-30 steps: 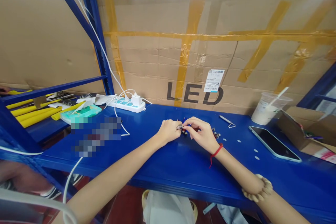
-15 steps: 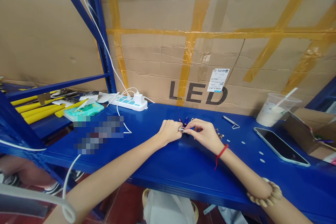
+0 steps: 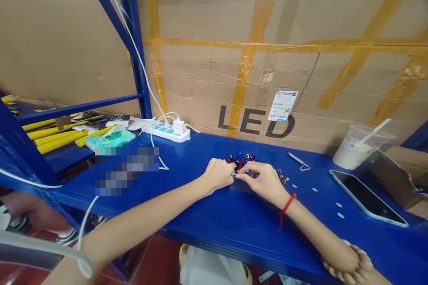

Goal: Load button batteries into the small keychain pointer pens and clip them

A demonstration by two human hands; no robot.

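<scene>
My left hand [image 3: 219, 174] is closed, its fingers wrapped round a small silver metal piece [image 3: 234, 174], too small to name. From the other side, the thumb and forefinger of my right hand [image 3: 262, 181] pinch the same piece. Just behind the hands lies a little group of blue and red items [image 3: 239, 158], partly hidden by them. Several small metal parts [image 3: 282, 177] lie to the right of my right hand. Further back rests a whitish stick with a triangular metal loop [image 3: 298, 160].
On the blue tabletop [image 3: 200, 213] a phone [image 3: 368, 198], a plastic cup with a straw [image 3: 359, 149] and an open cardboard box [image 3: 394, 178] stand at the right. A power strip [image 3: 170, 131] with white cables and a green packet [image 3: 110, 139] are at the left. Cardboard [image 3: 200, 80] walls the back.
The view has shifted slightly. Both hands stay together at the metal piece, which now shows less between the fingers. More of the red and blue items behind them is visible.
</scene>
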